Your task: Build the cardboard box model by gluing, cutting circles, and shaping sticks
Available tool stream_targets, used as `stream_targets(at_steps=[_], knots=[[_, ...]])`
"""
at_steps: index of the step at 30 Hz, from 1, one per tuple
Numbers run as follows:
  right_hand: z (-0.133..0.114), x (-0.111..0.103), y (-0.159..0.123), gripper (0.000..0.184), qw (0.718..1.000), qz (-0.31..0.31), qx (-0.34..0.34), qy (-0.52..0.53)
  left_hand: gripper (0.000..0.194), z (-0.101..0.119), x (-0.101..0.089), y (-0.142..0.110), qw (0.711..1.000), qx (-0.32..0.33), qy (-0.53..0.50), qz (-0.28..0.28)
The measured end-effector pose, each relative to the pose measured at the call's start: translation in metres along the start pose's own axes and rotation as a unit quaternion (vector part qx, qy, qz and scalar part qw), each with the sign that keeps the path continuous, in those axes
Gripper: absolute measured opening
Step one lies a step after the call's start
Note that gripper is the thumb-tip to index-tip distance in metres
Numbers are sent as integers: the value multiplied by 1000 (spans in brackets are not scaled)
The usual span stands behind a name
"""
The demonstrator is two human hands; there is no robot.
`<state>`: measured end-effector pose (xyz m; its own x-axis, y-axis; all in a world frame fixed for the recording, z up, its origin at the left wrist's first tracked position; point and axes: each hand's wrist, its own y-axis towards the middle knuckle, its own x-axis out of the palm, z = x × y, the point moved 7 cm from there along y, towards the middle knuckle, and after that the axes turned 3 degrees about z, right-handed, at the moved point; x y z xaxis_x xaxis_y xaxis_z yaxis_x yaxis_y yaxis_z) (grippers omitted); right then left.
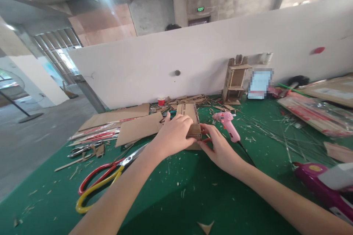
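Near the middle of the green table, both hands grip a small cardboard box piece [195, 130]. My left hand [176, 132] is closed over its left side, the fingers lying across the top. From the right, my right hand [216, 145] pinches the near right corner between thumb and fingers. A longer printed cardboard panel [187, 110] stretches behind the piece; whether the two are joined, I cannot tell. A pink hot glue gun [228, 124] lies just beyond my right hand. Large scissors with red and yellow handles [126, 161] rest beside my left forearm.
Flat cardboard sheets [140, 128] lie left, scraps behind. A cardboard shelf-like structure [236, 80] stands by the white partition [154, 69], beside a blurred phone-like screen [259, 84]. Plastic-wrapped packs [317, 114] and a purple device [317, 180] sit right. A red spool [161, 101] stands behind.
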<state>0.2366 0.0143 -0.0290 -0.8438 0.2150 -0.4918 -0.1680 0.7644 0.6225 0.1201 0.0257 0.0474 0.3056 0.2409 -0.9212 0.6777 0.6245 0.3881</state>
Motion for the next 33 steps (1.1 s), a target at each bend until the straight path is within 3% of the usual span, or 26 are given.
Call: stream_targets(at_steps=[6, 29, 33], knots=[[1, -1, -1, 40, 1000, -1, 1, -30, 13, 3, 3, 3, 1000, -2, 9, -1], [4, 0, -2, 41, 1000, -11, 16, -21, 12, 8, 1, 3, 998, 13, 49, -29], [0, -3, -1, 51, 999, 4, -6, -45, 14, 10, 0, 2, 996, 20, 75, -36]])
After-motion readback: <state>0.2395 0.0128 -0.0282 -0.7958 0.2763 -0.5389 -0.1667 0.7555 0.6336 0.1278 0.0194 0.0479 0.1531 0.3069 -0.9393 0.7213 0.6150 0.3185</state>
